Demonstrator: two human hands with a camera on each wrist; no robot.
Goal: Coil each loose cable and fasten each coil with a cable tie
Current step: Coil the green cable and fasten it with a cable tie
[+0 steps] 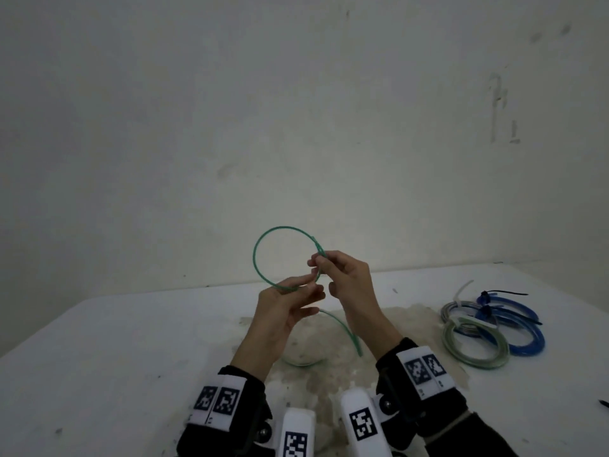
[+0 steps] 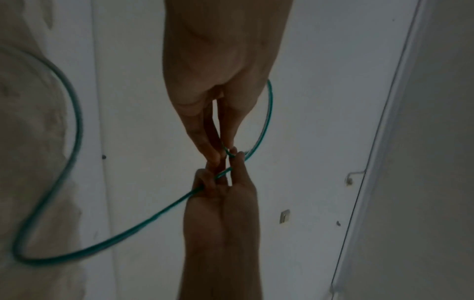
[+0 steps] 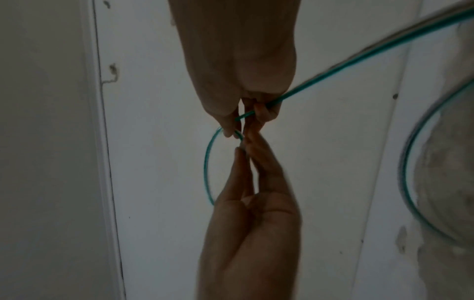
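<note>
A thin green cable (image 1: 258, 249) is held up above the white table (image 1: 131, 341) as one round loop. My left hand (image 1: 306, 286) pinches the bottom of the loop, and the cable's tail (image 1: 342, 328) curves from under it down to the table. My right hand (image 1: 318, 263) pinches the loop's right side where the strands cross. In the left wrist view the left hand (image 2: 220, 174) meets the right hand (image 2: 218, 156) fingertip to fingertip on the cable (image 2: 143, 221). The right wrist view shows the right hand (image 3: 243, 146), the left hand (image 3: 241, 125) and the cable (image 3: 359, 58).
Three tied coils lie at the right of the table: a blue coil (image 1: 524, 328) with black ties, a grey coil (image 1: 456, 311) and a pale green coil (image 1: 474, 352) with white ties. A stained patch (image 1: 329, 377) marks the table under my wrists. A small dark item (image 1: 603, 403) pokes in at the right edge.
</note>
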